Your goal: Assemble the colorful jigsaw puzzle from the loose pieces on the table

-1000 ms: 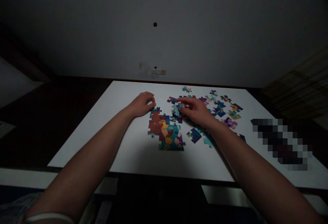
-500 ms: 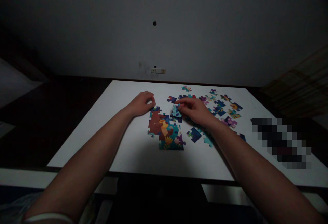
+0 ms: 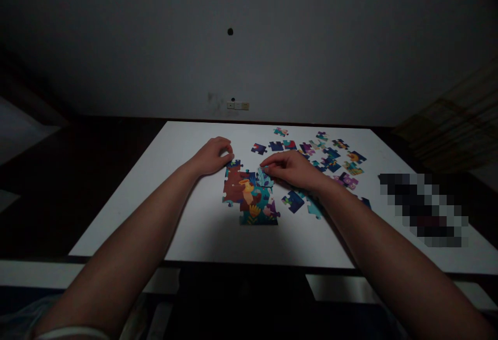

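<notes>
**Your hands at the jigsaw, right fingertips on a teal piece**

Your right hand (image 3: 290,170) sits just right of centre, its fingers pressed together and reaching left. Your thumb and fingertips meet on the teal puzzle piece (image 3: 264,178), though you can't tell whether they pinch it or only press on it. That piece lies against the upper right of the assembled puzzle section (image 3: 249,197), which sits near the middle of the frame on the white table (image 3: 194,231). The section shows red-brown, teal and navy areas, with an orange jug shape and yellow leaves.

Your left hand (image 3: 212,156) rests just left of the section's top corner. Its fingers curl loosely, and their tips sit beside the small piece at that corner.

Loose puzzle pieces (image 3: 330,157) are scattered across the upper right of the table in navy, purple, teal and orange. A navy piece (image 3: 292,201) and a light teal piece (image 3: 314,209) lie apart from them, lower down by your right forearm. A pixelated patch (image 3: 422,209) covers the table's right side. On the wall above sits a small switch plate (image 3: 237,105), and any marks on it are too small to read; no writing shows on the pieces.
</notes>
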`<state>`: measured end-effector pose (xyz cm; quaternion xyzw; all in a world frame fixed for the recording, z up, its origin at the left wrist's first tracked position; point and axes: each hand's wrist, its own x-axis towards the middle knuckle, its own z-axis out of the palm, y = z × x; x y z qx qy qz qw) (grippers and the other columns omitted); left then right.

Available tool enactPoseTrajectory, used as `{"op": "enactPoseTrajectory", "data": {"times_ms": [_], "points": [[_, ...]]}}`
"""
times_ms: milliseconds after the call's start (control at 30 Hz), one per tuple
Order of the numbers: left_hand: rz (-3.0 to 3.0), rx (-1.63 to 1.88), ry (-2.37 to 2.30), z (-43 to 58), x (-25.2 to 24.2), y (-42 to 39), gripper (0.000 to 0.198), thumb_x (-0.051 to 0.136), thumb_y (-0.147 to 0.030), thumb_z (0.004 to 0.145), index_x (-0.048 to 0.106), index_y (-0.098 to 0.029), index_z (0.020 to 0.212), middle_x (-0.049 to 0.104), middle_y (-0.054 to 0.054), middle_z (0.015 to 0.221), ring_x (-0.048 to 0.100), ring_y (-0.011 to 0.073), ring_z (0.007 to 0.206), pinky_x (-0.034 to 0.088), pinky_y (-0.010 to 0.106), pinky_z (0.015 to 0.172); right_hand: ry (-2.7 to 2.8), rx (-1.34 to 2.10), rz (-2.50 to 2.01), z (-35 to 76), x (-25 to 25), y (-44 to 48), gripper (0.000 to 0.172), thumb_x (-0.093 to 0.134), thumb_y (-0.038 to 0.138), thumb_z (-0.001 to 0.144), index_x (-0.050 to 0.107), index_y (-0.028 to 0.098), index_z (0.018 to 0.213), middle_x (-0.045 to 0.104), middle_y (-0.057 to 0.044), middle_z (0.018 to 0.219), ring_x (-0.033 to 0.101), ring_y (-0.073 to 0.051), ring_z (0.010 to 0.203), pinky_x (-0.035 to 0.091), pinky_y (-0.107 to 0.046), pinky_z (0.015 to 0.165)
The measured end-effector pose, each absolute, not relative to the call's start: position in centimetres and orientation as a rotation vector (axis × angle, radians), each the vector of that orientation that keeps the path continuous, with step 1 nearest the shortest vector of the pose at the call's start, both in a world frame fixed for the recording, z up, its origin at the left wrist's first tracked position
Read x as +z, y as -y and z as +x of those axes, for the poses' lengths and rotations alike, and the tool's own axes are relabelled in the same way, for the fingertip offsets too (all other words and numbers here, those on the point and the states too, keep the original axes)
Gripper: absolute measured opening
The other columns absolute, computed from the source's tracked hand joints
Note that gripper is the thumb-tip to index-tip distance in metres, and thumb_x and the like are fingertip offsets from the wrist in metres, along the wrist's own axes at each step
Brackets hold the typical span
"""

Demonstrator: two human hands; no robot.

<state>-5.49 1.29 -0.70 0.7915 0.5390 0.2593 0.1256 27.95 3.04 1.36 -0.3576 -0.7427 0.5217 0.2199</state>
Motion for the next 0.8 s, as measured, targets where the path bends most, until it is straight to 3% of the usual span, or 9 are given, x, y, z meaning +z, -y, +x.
{"op": "enactPoseTrajectory", "data": {"times_ms": [267, 400, 500, 667, 800], "points": [[2.286, 0.764, -1.592, -5.33, -0.68, -1.25, 0.011, 0.072, -0.036, 0.101, 0.075, -0.026, 0.097, 0.082, 0.012, 0.126, 0.072, 0.0361, 0.131, 0.051, 0.062, 0.123, 2.146, 1.306, -0.991, 27.98, 1.53, -3.12, 0.033, 0.083, 0.056, 0.094, 0.092, 0.025, 0.101, 0.077, -0.005, 0.077, 0.061, -0.021, 0.065, 0.045, -0.034, 0.059], [2.281, 0.776, -1.585, -5.34, -0.74, -1.25, 0.011, 0.072, -0.037, 0.1, 0.075, -0.026, 0.097, 0.081, 0.013, 0.126, 0.072, 0.0369, 0.131, 0.051, 0.063, 0.124, 2.185, 1.279, -1.025, 28.05, 2.01, -2.93, 0.049, 0.069, 0.069, 0.105, 0.089, 0.026, 0.096, 0.075, -0.006, 0.073, 0.062, -0.023, 0.067, 0.046, -0.036, 0.061], [2.275, 0.782, -1.59, -5.36, -0.75, -1.25, 0.011, 0.072, -0.036, 0.1, 0.074, -0.026, 0.097, 0.081, 0.013, 0.127, 0.072, 0.0369, 0.131, 0.051, 0.063, 0.124, 2.155, 1.323, -1.045, 28.18, 2.2, -2.87, 0.061, 0.06, 0.079, 0.11, 0.09, 0.026, 0.104, 0.074, -0.006, 0.07, 0.065, -0.024, 0.066, 0.049, -0.037, 0.062], [2.29, 0.772, -1.578, -5.43, -0.77, -1.27, 0.012, 0.072, -0.037, 0.1, 0.075, -0.026, 0.098, 0.081, 0.014, 0.128, 0.072, 0.037, 0.131, 0.051, 0.063, 0.124, 2.097, 1.383, -1.028, 28.25, 1.89, -3.04, 0.086, 0.045, 0.098, 0.107, 0.091, 0.026, 0.105, 0.078, -0.009, 0.072, 0.071, -0.025, 0.067, 0.052, -0.039, 0.064], [2.291, 0.766, -1.584, -5.49, -0.76, -1.25, 0.012, 0.072, -0.037, 0.101, 0.075, -0.026, 0.099, 0.081, 0.013, 0.128, 0.072, 0.0371, 0.131, 0.051, 0.063, 0.123, 2.041, 1.421, -1.01, 28.19, 1.59, -3.08, 0.089, 0.045, 0.104, 0.103, 0.092, 0.028, 0.103, 0.082, -0.011, 0.082, 0.073, -0.024, 0.067, 0.054, -0.04, 0.063]]}}
